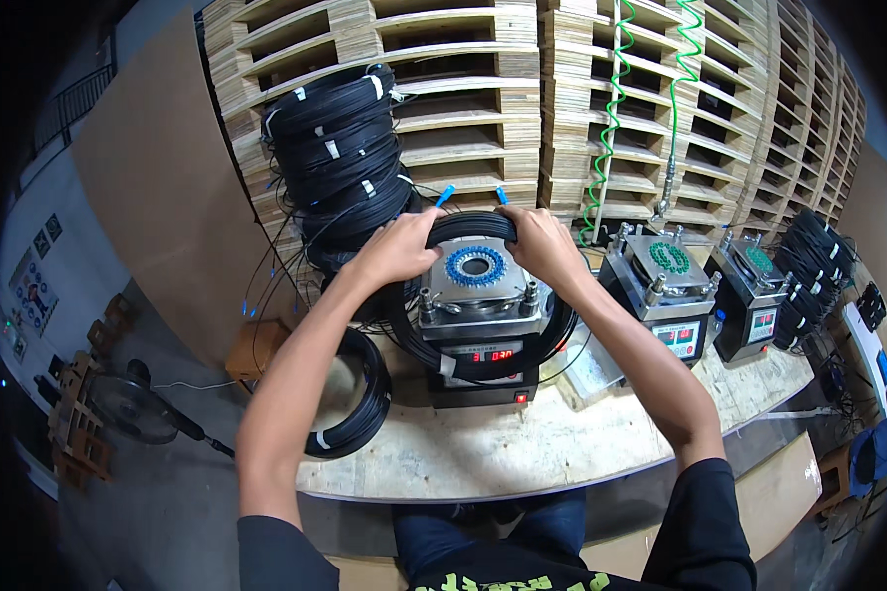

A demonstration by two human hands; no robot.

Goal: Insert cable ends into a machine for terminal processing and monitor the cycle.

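A coil of black cable (473, 226) is gripped at its far side by both my hands. My left hand (401, 246) is closed round it on the left, my right hand (545, 246) on the right. Beside each hand a blue connector tip (446, 194) sticks up. The coil encircles a polishing machine (508, 286), and its near side crosses the machine's lit red display. On the machine's square metal plate a ring of blue connectors (452, 266) surrounds a central hole. The fingertips under the coil are hidden.
Left on the wooden table (419, 458) lies another black coil (365, 426); behind it rises a stack of coils (335, 163). Two more machines (672, 295) with green rings stand at right, near more coils (808, 266). Green spiral hoses (616, 94) hang before stacked pallets (463, 94).
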